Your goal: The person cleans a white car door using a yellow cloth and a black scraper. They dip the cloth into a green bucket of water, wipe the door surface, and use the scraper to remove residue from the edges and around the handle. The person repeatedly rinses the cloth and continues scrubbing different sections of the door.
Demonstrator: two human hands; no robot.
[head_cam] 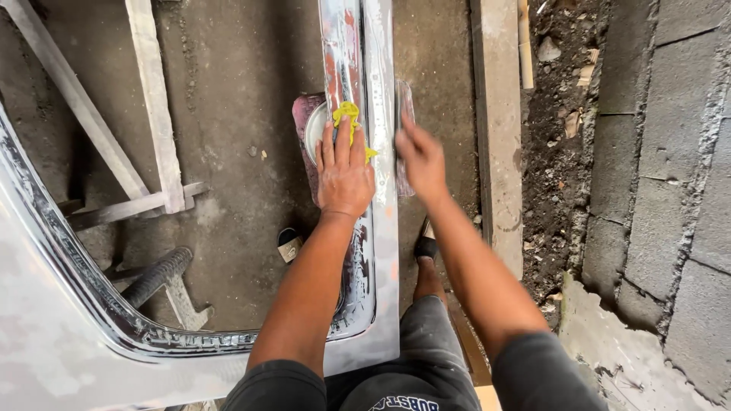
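A long sanded grey metal body panel (381,251) with red patches runs away from me over the concrete floor. My left hand (344,173) lies flat on it, pressing a yellow cloth (349,114) whose end shows past the fingertips. My right hand (420,158) is blurred at the panel's right edge, fingers bent around that edge; I cannot tell if anything is in it. Under the hands a rounded plate with a pale disc (314,131) is fixed to the panel.
A curved grey panel frame (68,304) sweeps along the left and bottom. Grey wooden slats (156,106) and a ribbed bar (156,275) lie on the floor at left. My feet in sandals (426,243) stand below. A concrete curb (499,137), soil and block paving (670,175) lie at right.
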